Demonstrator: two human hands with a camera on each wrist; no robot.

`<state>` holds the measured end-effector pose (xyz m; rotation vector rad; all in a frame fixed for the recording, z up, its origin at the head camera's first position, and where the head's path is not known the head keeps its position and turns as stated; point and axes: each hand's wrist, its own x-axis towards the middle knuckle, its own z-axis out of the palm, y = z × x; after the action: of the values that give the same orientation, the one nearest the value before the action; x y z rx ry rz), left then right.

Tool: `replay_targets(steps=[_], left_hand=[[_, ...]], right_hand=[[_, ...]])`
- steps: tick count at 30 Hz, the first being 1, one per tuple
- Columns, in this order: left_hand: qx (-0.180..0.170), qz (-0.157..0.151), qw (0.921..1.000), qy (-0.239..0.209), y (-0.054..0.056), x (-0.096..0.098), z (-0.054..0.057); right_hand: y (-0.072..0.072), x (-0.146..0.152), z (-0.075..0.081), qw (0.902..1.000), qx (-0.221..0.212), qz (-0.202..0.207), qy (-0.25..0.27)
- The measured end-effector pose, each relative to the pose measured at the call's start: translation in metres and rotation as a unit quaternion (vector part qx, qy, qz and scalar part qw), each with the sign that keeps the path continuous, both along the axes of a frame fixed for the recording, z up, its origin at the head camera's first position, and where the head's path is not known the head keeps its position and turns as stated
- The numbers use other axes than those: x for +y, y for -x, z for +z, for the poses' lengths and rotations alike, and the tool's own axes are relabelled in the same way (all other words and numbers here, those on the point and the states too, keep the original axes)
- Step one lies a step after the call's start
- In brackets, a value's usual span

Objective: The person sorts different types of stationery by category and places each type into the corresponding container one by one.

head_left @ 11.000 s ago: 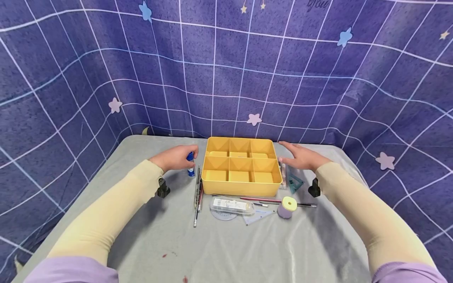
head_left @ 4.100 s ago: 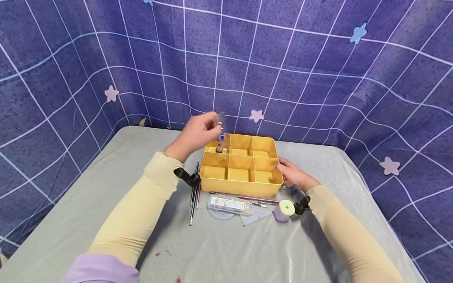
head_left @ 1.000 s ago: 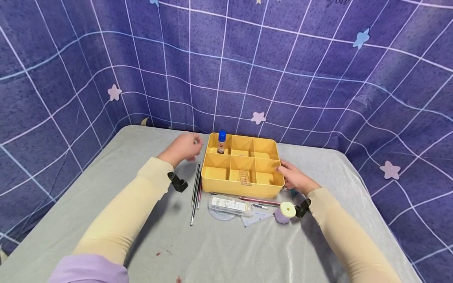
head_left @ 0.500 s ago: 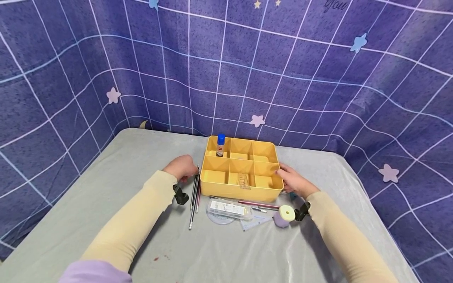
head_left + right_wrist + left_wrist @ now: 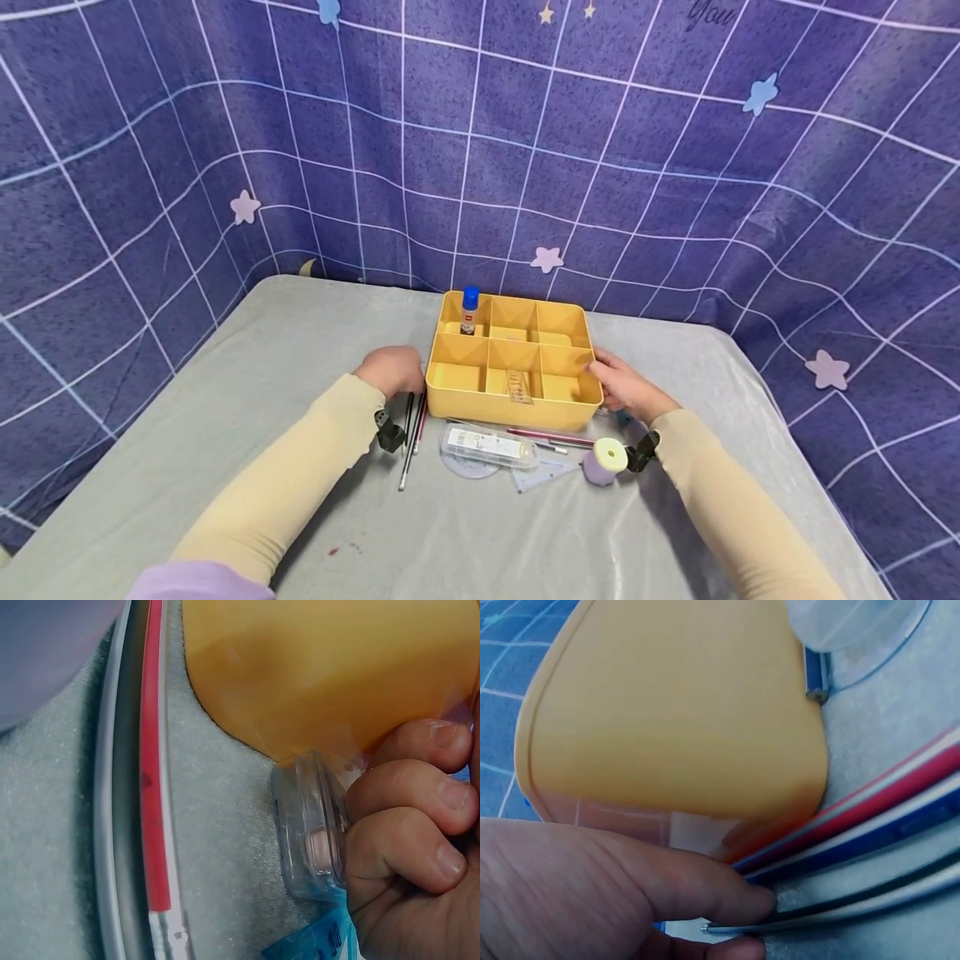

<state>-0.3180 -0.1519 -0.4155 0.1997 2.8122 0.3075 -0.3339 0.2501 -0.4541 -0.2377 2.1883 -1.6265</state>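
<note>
L hand point(image 5: 392, 370) has thumb + finger astride a pencil point(image 5: 855, 906) by the yellow box point(image 5: 480, 406) near table's point(image 5: 322, 321) back edge, grip unclear, R hand point(image 5: 630, 387) clasping box side; prob. pencil pickup, next needs firm pinch.

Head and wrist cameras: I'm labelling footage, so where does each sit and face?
Head: head-worn, looking forward and down at the yellow organizer; left hand, right hand and sleeves show.
Left wrist: worn there, facing pencils and organizer; left hand shows.
Right wrist: worn there, facing the organizer's corner; right hand shows.
Both wrist views share the organizer.
</note>
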Motion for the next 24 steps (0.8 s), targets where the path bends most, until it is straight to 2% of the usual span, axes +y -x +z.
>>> replay_targets(steps=[3, 8, 11, 14, 18, 21, 24], left_hand=[[-0.005, -0.001, 1.0, 0.006, -0.004, 0.003, 0.0], [-0.054, 0.044, 0.9966, -0.043, -0.001, 0.001, -0.004], [-0.064, 0.06, 0.9938, -0.068, 0.003, -0.005, 0.001], [-0.044, 0.056, 0.9936, -0.087, 0.006, -0.012, 0.018], [-0.013, 0.06, 0.9906, -0.122, 0.007, -0.015, 0.051], [0.014, 0.051, 0.9885, -0.141, 0.007, -0.009, 0.071], [0.025, 0.046, 0.9838, -0.172, 0.004, 0.002, 0.083]], right_hand=[[-0.001, 0.0, -0.001, 1.0, -0.002, -0.001, 0.001], [-0.003, -0.001, -0.003, 0.9999, -0.008, -0.009, -0.002], [-0.004, -0.002, -0.004, 0.9999, -0.011, -0.009, -0.002], [-0.004, -0.003, -0.004, 0.9999, -0.012, -0.004, 0.001], [-0.003, -0.002, -0.001, 1.0, -0.006, -0.001, 0.002], [-0.001, 0.0, 0.0, 1.0, -0.003, -0.005, 0.001], [0.0, 0.0, 0.001, 1.0, -0.004, -0.009, -0.003]])
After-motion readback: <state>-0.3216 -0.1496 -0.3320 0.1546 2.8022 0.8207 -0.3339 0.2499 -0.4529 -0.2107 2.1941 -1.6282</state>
